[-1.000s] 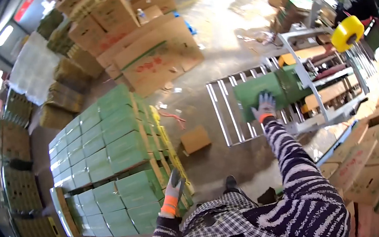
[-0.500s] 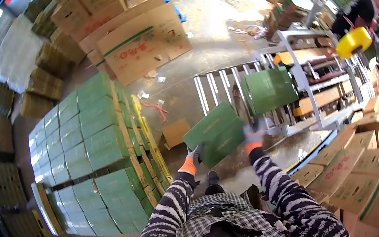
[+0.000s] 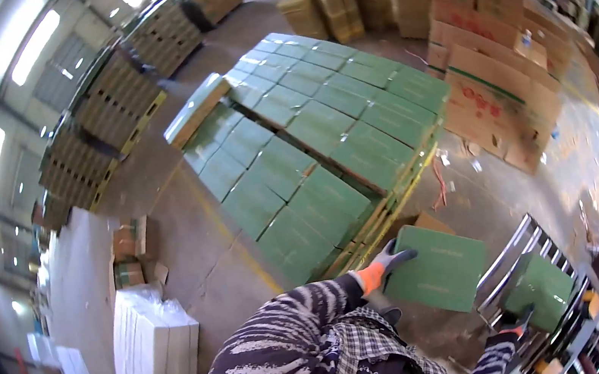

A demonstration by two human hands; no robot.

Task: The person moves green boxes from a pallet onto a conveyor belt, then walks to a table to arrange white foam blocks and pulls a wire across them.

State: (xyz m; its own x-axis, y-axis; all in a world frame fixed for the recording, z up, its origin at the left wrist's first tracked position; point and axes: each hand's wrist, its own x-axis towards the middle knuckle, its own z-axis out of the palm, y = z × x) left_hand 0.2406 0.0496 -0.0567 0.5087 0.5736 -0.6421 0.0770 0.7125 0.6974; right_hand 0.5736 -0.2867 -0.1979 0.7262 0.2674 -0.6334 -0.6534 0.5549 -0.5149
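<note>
My left hand (image 3: 388, 262), in a grey glove with an orange cuff, grips the left edge of a flat green cardboard box (image 3: 437, 268). This box slants over the floor beside the roller conveyor (image 3: 491, 284). Farther right, a second green box (image 3: 539, 292) lies on the rollers. Close against its near edge is my right hand (image 3: 519, 324), with its gloved fingers stretched out and partly showing. A gap separates that hand from the box in my left hand.
A large stack of green boxes (image 3: 333, 209) stands on a pallet ahead and left. Flattened brown cartons (image 3: 492, 110) lean at the upper right. White wrapped blocks (image 3: 156, 352) stand at the lower left. A small brown carton (image 3: 435, 224) and red strapping (image 3: 439, 183) lie near the pallet.
My view has swung left toward the stacked pallet, and the held box sits farther right in view. My left hand stays on it; my right hand now shows apart from it.
</note>
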